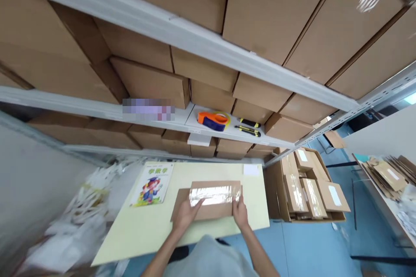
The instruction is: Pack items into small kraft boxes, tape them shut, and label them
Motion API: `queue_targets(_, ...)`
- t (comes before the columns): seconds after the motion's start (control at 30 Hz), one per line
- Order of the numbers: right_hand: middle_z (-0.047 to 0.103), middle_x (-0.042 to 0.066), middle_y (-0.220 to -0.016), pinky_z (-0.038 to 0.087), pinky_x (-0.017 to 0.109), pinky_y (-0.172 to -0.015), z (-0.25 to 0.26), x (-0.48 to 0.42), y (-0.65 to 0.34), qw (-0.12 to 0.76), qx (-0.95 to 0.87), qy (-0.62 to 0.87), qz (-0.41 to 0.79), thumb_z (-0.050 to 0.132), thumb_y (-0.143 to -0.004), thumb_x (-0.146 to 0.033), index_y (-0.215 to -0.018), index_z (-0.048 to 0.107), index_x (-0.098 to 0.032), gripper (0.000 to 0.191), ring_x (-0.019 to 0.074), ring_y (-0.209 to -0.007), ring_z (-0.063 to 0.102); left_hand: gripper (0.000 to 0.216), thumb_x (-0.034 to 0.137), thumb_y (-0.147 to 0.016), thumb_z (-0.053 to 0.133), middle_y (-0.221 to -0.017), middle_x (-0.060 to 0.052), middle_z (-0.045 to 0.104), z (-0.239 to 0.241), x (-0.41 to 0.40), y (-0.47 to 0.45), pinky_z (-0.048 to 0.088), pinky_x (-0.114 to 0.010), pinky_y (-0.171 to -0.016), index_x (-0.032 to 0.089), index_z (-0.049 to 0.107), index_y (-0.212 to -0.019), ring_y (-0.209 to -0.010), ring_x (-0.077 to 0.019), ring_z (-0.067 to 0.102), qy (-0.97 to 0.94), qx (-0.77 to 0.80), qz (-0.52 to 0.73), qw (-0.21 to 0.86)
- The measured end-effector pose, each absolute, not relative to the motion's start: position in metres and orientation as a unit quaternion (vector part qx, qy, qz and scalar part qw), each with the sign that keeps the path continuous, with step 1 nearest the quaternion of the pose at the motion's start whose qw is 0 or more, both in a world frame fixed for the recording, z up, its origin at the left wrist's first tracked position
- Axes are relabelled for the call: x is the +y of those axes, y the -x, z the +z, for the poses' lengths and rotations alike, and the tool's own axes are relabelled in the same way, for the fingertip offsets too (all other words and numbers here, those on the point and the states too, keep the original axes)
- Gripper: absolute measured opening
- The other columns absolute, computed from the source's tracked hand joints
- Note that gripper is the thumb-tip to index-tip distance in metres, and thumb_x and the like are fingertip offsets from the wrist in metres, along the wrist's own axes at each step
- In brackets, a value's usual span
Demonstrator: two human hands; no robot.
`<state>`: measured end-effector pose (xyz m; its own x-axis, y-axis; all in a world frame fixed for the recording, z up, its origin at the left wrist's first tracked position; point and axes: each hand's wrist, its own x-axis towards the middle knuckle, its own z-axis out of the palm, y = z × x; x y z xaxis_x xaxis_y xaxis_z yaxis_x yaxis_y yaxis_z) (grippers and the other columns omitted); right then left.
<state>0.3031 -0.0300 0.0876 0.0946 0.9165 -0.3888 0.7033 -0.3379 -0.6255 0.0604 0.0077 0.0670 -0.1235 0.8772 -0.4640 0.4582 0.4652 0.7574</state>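
A flat brown cardboard mailer (208,201) lies on the pale yellow table (143,229), with a shiny strip of clear tape (212,194) across its top flap. My left hand (186,214) lies flat on the mailer's left part, fingers stretched toward the tape. On the mailer's right edge rests my right hand (239,211), its fingers pressed down beside the tape's end. Neither hand holds anything apart from the mailer they press on.
A colourful children's book (152,184) lies at the table's left. An orange tape dispenser (212,120) and two yellow-black cutters (248,126) sit on the shelf behind. An open carton of packed mailers (308,190) stands to the right. White bags (78,220) pile up at left.
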Motion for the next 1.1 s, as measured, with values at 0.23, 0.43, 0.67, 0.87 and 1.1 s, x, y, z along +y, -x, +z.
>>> queue_targets(0.23,0.083,0.02,-0.112,0.064,0.058,-0.103,0.09,-0.04,-0.34,0.139,-0.501,0.754,0.403,0.041,-0.099,-0.085,-0.124,0.062,-0.029,0.065,0.0455,-0.117,0.081,0.03,0.051,-0.081,0.076,-0.103,-0.012,0.086,0.062,0.002,-0.043,0.064,-0.059,-0.108,0.028,0.074,-0.099,-0.117,-0.0459,0.08,-0.468,0.687,0.25,0.496)
queue_targets(0.43,0.069,0.019,-0.143,0.06,0.053,-0.117,0.078,-0.06,-0.363,0.265,-0.53,0.732,0.336,0.072,-0.094,-0.076,-0.13,0.058,-0.024,0.065,0.0328,-0.132,0.068,0.044,0.049,-0.091,0.083,-0.135,-0.015,0.077,0.042,-0.023,-0.02,0.064,-0.041,-0.102,0.018,0.078,-0.122,-0.118,-0.0305,0.073,-0.582,0.634,0.319,0.396)
queue_targets(0.67,0.072,0.011,-0.114,0.065,0.047,-0.103,0.072,-0.062,-0.368,0.251,-0.568,0.735,0.272,0.068,-0.104,-0.075,-0.112,0.066,-0.025,0.051,0.0269,-0.103,0.068,0.036,0.052,-0.098,0.086,-0.11,-0.009,0.077,0.041,-0.028,-0.024,0.061,-0.031,-0.089,0.018,0.074,-0.095,-0.089,-0.0209,0.067,-0.584,0.655,0.324,0.354)
queue_targets(0.87,0.072,0.017,-0.134,0.065,0.045,-0.107,0.044,-0.064,-0.378,0.25,-0.601,0.698,0.298,0.06,-0.113,-0.063,-0.099,0.072,-0.023,0.044,0.0261,-0.109,0.073,0.022,0.039,-0.101,0.079,-0.111,-0.008,0.08,0.017,-0.035,-0.016,0.066,-0.034,-0.096,0.018,0.078,-0.102,-0.096,-0.0223,0.075,-0.564,0.646,0.327,0.397)
queue_targets(1.1,0.075,0.018,-0.132,0.067,0.044,-0.103,-0.008,-0.082,-0.367,0.2,-0.522,0.731,0.391,0.062,-0.101,-0.036,-0.11,0.079,-0.018,0.026,0.0241,-0.1,0.079,0.039,0.02,-0.088,0.066,-0.127,-0.014,0.085,-0.03,-0.055,-0.029,0.063,-0.043,-0.115,0.012,0.08,-0.123,-0.123,-0.0284,0.079,-0.434,0.697,0.301,0.485)
